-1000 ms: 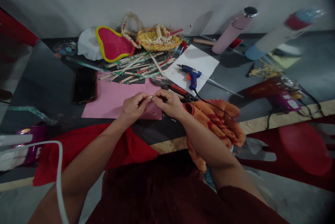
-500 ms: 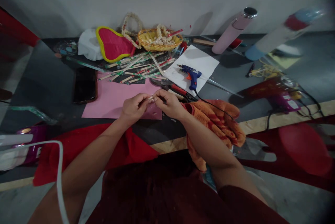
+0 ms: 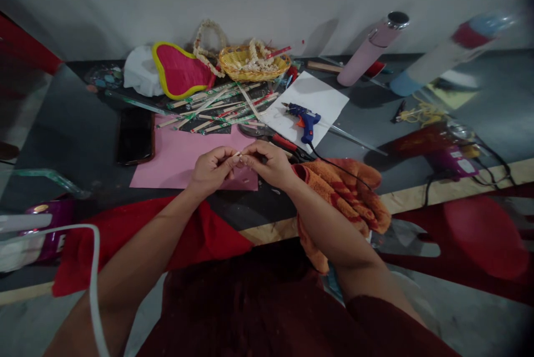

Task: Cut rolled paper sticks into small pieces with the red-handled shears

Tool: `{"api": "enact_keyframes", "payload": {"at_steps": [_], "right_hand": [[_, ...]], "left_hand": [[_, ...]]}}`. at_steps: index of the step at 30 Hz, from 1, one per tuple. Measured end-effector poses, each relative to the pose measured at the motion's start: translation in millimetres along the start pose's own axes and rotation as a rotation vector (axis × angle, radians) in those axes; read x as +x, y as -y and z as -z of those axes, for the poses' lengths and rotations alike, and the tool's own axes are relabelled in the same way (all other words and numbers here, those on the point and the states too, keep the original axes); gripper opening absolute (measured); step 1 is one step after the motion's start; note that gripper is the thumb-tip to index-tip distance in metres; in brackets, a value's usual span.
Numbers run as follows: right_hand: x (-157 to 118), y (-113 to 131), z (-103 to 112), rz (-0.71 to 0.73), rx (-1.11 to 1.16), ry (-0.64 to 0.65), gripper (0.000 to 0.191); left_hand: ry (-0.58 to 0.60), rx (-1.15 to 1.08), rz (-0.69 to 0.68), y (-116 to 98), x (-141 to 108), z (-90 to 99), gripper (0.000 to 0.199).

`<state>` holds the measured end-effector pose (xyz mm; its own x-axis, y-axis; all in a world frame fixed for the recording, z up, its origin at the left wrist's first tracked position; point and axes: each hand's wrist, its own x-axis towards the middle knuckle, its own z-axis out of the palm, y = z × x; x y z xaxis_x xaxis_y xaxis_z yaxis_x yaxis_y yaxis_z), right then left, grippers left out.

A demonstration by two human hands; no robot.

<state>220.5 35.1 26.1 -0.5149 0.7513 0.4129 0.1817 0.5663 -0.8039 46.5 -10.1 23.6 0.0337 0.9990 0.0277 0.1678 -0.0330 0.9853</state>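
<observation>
My left hand [image 3: 213,168] and my right hand [image 3: 269,163] meet fingertip to fingertip above a pink sheet [image 3: 175,159]. Both are closed in a pinch on one small pale piece [image 3: 237,154], mostly covered by the fingers, so its kind cannot be made out. Just beyond the hands lie red-handled pliers [image 3: 287,143]. A blue glue gun [image 3: 306,122] rests on white paper [image 3: 327,90] to the right of them. Wooden chopsticks [image 3: 217,107], several in printed wrappers, are piled behind the pink sheet.
A phone [image 3: 136,137] lies left of the pink sheet. At the back are a yellow-rimmed pink shape [image 3: 183,70], a wicker basket [image 3: 237,72] and a pink flask [image 3: 371,51]. An orange towel [image 3: 342,187] hangs over the front edge, beside a red cloth [image 3: 167,229].
My fingers have shifted slightly around the small pale piece, and the right hand has drawn a little closer over the left fingertips. Everything on the table stays in place.
</observation>
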Motion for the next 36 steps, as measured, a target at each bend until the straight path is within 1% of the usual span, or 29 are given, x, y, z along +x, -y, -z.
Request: {"api": "enact_keyframes", "payload": {"at_steps": [7,13,17,22,26,31,36], "right_hand": [[0.3,2.4,0.0,-0.048,0.026,0.017,0.015],[0.5,1.5,-1.5,-0.022,0.038,0.013,0.013],[0.2,-0.9,-2.7,-0.02,0.05,0.007,0.012],[0.4,-3.1,0.3,0.006,0.059,0.036,0.012],[0.7,-4.0,1.6,0.006,0.042,0.034,0.012],[1.0,-2.6,-0.6,-0.012,0.043,0.034,0.011],[1.0,-2.1,-1.0,0.008,0.045,0.036,0.008]], "left_hand": [[0.014,0.031,0.019,-3.6,0.1,0.1,0.026],[0.033,0.01,0.031,-3.5,-0.6,0.6,0.025],[0.068,-0.02,0.025,-3.4,-1.4,1.2,0.028],[0.093,-0.051,0.028,-7.3,-1.1,1.1,0.03],[0.118,-0.075,0.052,-6.2,-0.6,1.2,0.032],[0.109,-0.086,0.07,-2.0,-0.6,2.7,0.031],[0.119,-0.073,0.059,-5.2,-1.4,3.3,0.03]]}}
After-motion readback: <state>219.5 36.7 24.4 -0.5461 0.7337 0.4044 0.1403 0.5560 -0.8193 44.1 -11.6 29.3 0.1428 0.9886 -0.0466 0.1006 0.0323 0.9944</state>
